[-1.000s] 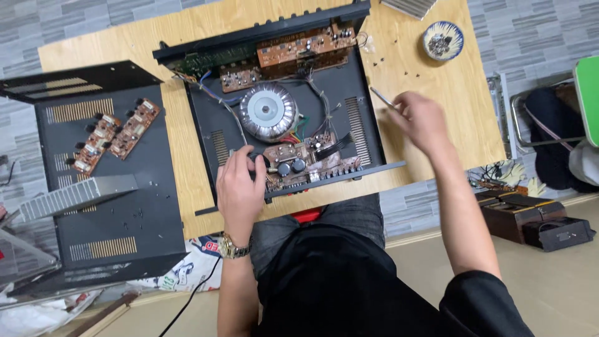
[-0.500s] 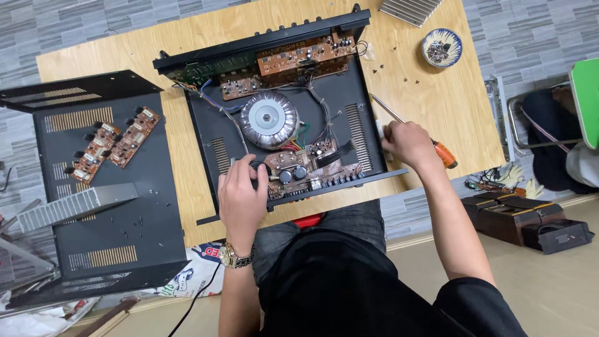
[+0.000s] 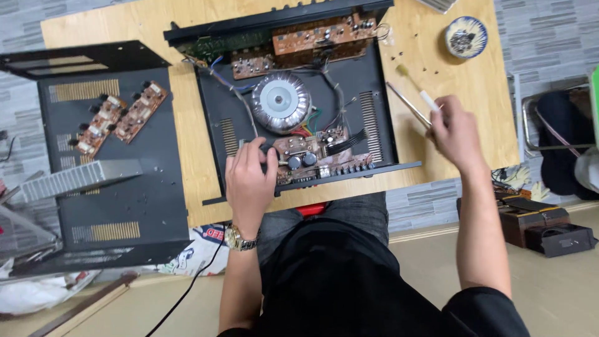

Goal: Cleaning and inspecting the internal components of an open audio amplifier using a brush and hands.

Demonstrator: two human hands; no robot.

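1. The left hand (image 3: pixel 249 181) is resting palm-down inside the open amplifier chassis (image 3: pixel 293 106), fingers curled over the near-left corner of the brown circuit board (image 3: pixel 312 156); whether it is actually pinching anything there I cannot tell.
2. The right hand (image 3: pixel 455 134) is hovering over the wooden table (image 3: pixel 193 131), just right of the chassis wall, fingers closed around a thin tool (image 3: pixel 409 105) that is blurred; its shaft is pointing up and left, away from the person.
3. Inside the chassis, the round silver transformer (image 3: pixel 279 101) is sitting in the middle, with the long brown board (image 3: pixel 324 36) running along the far edge.
4. A small patterned bowl (image 3: pixel 467 36) is standing at the far right corner of the table, well apart from both hands.
5. Off to the left, the black cover panel (image 3: pixel 112 175) is lying flat, carrying two small circuit boards (image 3: pixel 118 117).
6. A gold wristwatch (image 3: pixel 240 238) is showing on the left wrist.
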